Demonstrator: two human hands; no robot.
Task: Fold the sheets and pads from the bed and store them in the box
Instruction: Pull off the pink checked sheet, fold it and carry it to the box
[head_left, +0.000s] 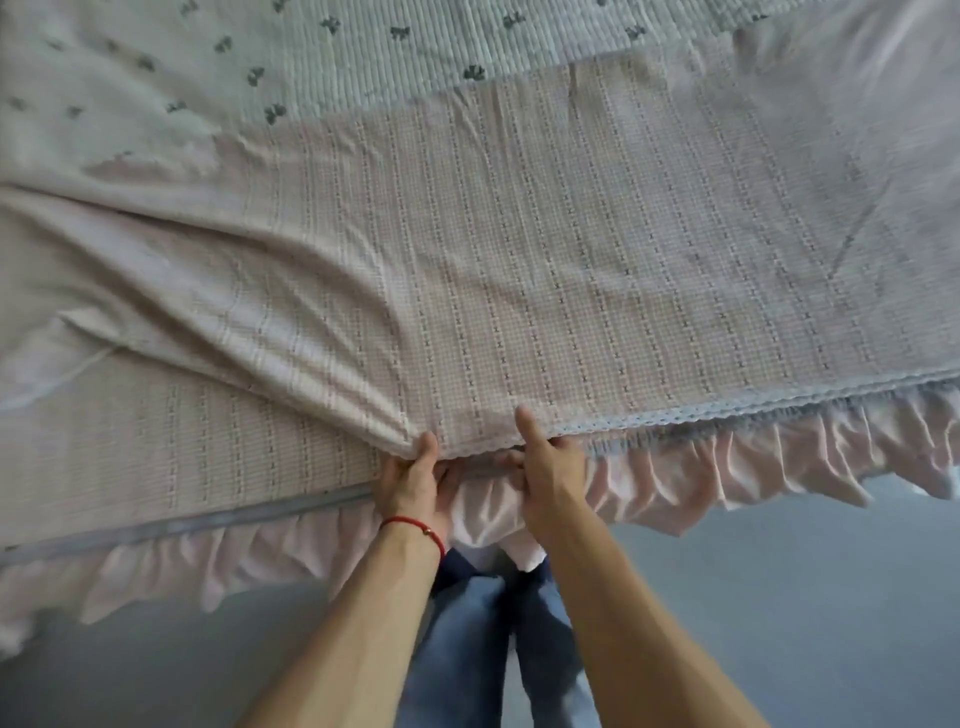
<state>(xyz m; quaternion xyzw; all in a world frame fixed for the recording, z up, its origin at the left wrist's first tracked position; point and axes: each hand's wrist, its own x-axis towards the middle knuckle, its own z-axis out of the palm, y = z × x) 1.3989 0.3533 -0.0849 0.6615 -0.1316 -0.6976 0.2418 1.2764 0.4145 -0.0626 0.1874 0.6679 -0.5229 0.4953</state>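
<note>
A pink checked sheet (519, 249) with a blue lace edge and a pink ruffle lies across the bed, folded over on itself. At the near edge of the bed my left hand (413, 478) pinches the sheet's edge, and folds of cloth fan out from it to the upper left. My right hand (548, 467) grips the same edge just to the right, thumb on top and fingers tucked under the lace trim. Beyond the sheet lies a white quilted pad (337, 57) printed with small dark bows. No box is in view.
The ruffle (727, 467) hangs over the bed's near side. Grey floor (779, 623) runs below it. My legs in blue jeans (467, 649) stand against the bed between my arms. A red string bracelet (415, 527) is on my left wrist.
</note>
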